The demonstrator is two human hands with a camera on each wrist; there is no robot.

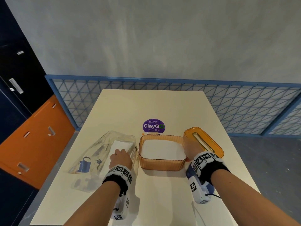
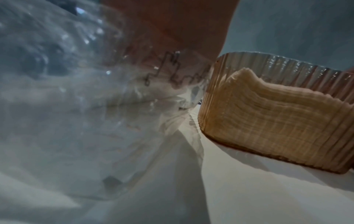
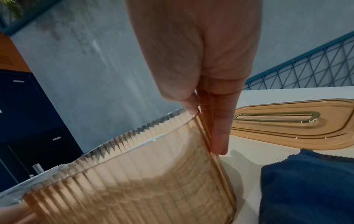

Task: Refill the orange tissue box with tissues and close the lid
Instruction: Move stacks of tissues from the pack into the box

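Observation:
The orange ribbed tissue box (image 1: 161, 165) stands open mid-table with a white tissue stack (image 1: 162, 150) inside, also seen through its wall (image 2: 268, 115). Its orange slotted lid (image 1: 203, 141) lies just right of it on the table (image 3: 298, 130). My right hand (image 1: 189, 150) pinches the box's right wall, thumb inside the rim and fingers (image 3: 220, 136) outside. Left of the box lies a clear plastic bag (image 1: 99, 154) holding more white tissues (image 1: 121, 144). My left hand (image 1: 120, 158) curls onto that stack's near end; whether it is under the film is unclear.
The cream table (image 1: 146, 105) carries a purple ClayGo sticker (image 1: 153, 125) behind the box. Blue fabric (image 3: 306, 184) lies under my right wrist. Orange and dark blue lockers (image 1: 37, 136) stand to the left, and a blue mesh railing (image 1: 244, 108) runs behind the table.

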